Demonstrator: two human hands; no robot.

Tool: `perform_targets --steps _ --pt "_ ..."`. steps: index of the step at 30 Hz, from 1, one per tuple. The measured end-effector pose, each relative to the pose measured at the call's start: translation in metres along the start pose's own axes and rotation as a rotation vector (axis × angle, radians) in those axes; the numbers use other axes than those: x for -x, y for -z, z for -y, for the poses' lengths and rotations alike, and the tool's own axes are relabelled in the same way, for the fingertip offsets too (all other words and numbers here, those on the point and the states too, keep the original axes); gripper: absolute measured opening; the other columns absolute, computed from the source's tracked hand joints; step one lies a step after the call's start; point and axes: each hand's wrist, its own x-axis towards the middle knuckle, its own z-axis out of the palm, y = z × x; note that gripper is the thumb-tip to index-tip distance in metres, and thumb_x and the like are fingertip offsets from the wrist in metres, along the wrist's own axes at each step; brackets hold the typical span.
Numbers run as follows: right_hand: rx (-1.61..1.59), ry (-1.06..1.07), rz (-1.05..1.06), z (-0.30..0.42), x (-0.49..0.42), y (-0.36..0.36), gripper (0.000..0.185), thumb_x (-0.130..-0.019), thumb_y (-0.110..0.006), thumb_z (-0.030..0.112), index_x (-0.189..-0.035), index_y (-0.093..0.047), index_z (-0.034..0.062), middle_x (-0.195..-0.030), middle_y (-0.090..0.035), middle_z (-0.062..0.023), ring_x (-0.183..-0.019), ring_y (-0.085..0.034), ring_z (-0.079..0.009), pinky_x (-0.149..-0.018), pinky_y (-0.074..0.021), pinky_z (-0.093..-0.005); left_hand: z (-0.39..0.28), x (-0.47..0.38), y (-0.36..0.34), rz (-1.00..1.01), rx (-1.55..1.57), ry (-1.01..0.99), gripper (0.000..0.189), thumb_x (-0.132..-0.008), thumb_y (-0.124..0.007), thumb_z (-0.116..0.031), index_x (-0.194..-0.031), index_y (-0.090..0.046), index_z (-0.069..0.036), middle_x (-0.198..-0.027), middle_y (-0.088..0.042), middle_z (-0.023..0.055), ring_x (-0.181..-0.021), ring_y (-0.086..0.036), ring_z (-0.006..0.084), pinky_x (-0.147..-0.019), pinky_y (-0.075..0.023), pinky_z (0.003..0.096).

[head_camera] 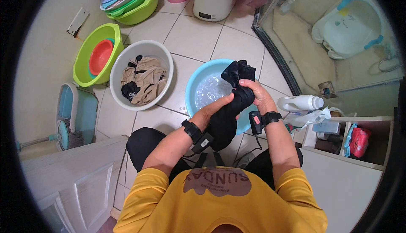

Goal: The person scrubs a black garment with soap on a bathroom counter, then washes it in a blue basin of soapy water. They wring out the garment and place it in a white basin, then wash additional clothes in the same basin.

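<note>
A bunched black garment (226, 118) is held up over a light blue plastic basin (189, 90). My left hand (222, 101) grips its near part, and most of those fingers are hidden behind the cloth. Higher up, my right hand (258, 95) closes around the garment, thumb across the front. The far end of the cloth sticks out beyond my right hand above the basin's rim. Cloudy, bubbly water (211, 90) shows in the basin. To the left, a pale grey basin (169, 71) holds a beige and black garment (147, 74).
A green basin (79, 71) with a red bowl (101, 56) stands at left, near a mop bucket (87, 115). Stacked basins (136, 14) and a white tub (215, 4) stand behind. On the right are a white bottle (298, 103), an open drawer (377, 160) and a glass shower partition (282, 58).
</note>
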Motion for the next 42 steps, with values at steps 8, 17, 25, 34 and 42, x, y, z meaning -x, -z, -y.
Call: perform_targets --steps 8,17,25,34,42 --pt "0.721 0.289 -0.168 -0.021 -0.018 -0.006 0.073 -0.065 -0.076 0.012 -0.131 -0.048 0.0006 -0.116 -0.064 -0.015 -0.103 -0.064 -0.0265 -0.09 -0.0524 -0.036 0.03 -0.044 0.008 -0.128 -0.601 -0.31 0.048 -0.079 -0.079 -0.028 -0.114 -0.062 0.0 -0.106 -0.067 0.0083 -0.096 -0.063 0.0193 -0.083 -0.0512 0.0343" --pt "1.285 0.221 -0.475 -0.065 -0.025 -0.014 0.085 -0.068 -0.076 0.016 -0.141 -0.035 0.0007 -0.103 -0.067 -0.0271 -0.097 -0.066 -0.0433 -0.085 -0.0539 -0.0471 0.062 -0.051 0.024 -0.4 -0.978 -0.219 0.064 -0.078 -0.078 -0.032 -0.126 -0.056 0.003 -0.117 -0.067 0.0212 -0.112 -0.063 0.0312 -0.094 -0.0486 0.04" --pt "1.165 0.282 -0.504 -0.084 -0.031 0.004 0.079 -0.069 -0.076 0.019 -0.137 -0.04 -0.0001 -0.106 -0.067 -0.0259 -0.099 -0.066 -0.0414 -0.084 -0.0539 -0.046 0.074 -0.05 0.032 -0.29 -0.797 -0.399 0.079 -0.077 -0.077 -0.04 -0.135 -0.046 0.004 -0.121 -0.064 0.0204 -0.11 -0.064 0.0312 -0.093 -0.0504 0.0402" --pt "0.5 0.412 -0.338 -0.076 -0.028 -0.013 0.061 -0.079 -0.079 0.03 -0.126 -0.051 0.0014 -0.107 -0.064 -0.0106 -0.099 -0.063 -0.0231 -0.088 -0.0507 -0.0364 0.024 -0.034 0.029 -0.072 -0.021 -0.091 0.07 -0.094 -0.058 -0.055 -0.139 -0.046 -0.003 -0.125 -0.059 0.0131 -0.112 -0.06 0.0204 -0.092 -0.0502 0.0313" --pt "-0.15 -0.039 -0.217 -0.06 -0.029 0.007 0.097 -0.087 -0.032 0.084 -0.142 -0.047 0.0052 -0.131 -0.06 -0.0145 -0.12 -0.057 -0.0315 -0.107 -0.042 -0.0479 0.014 -0.028 0.013 -0.255 -0.026 -0.129 0.053 -0.095 -0.061 -0.051 -0.125 -0.061 -0.007 -0.108 -0.067 0.0055 -0.092 -0.065 0.0145 -0.077 -0.0538 0.0291"
